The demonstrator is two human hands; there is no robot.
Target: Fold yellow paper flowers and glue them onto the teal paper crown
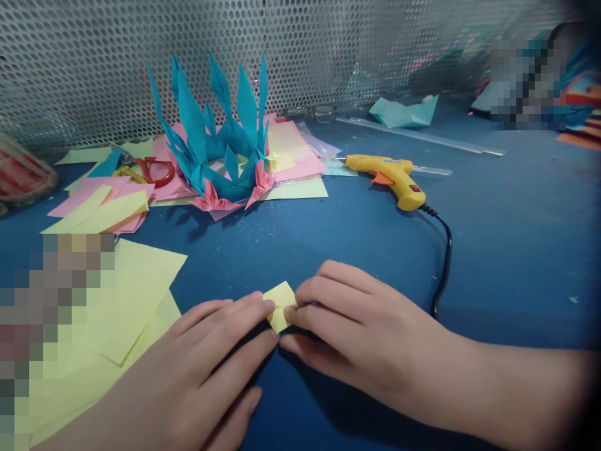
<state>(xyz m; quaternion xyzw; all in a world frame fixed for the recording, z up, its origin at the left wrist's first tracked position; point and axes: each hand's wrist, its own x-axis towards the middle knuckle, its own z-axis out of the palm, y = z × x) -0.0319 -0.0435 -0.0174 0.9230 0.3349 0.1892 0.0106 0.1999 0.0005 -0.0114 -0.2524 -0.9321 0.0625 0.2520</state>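
Note:
A small folded piece of yellow paper (280, 305) lies between my two hands, low in the middle of the head view. My left hand (211, 351) presses the paper's left side with its fingertips, the thumb lying apart below. On the other side, my right hand (361, 326) has its fingers closed on the right edge, the index fingertip near the middle. The fingers cover both side corners of the paper. Sheets of yellow paper (136, 294) lie just left of my left hand, partly under the forearm.
A blue paper crown (230, 138) with pink paper pieces stands at the back on coloured sheets. Red-handled scissors (159, 172) lie left of it. A yellow glue gun (385, 169) with a black cord (448, 250) lies to the right. Behind runs a perforated metal panel (305, 50).

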